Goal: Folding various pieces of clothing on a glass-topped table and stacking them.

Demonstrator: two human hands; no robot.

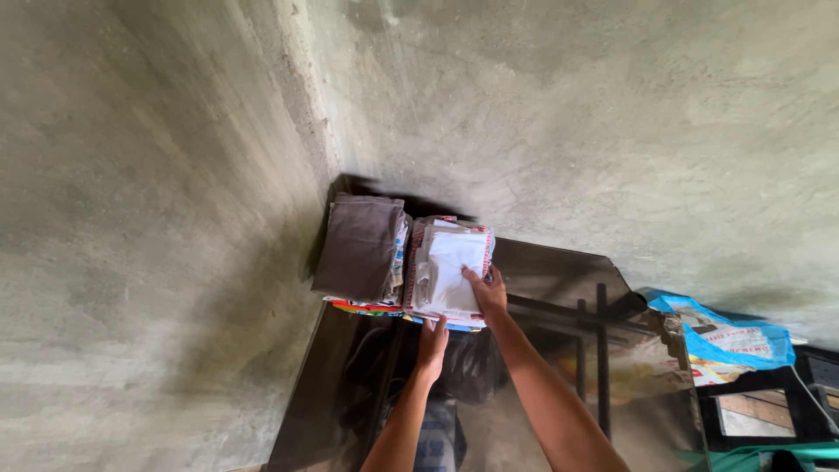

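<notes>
White folded cloth [454, 267] lies lengthwise away, both hands [487, 293] pressing it.

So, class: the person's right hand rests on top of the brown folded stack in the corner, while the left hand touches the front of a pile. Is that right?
Not quite. In the head view the right hand rests on the white folded cloth topping the right-hand stack; the brown folded stack beside it is untouched. The left hand does touch the pile's front edge.

Single view, head-worn camera: looks steeply down from above the person's own arms, facing a bare grey concrete wall corner [288, 114]; dark glass-topped desk [559, 262] at arm's reach, filling the lower frame.
</notes>
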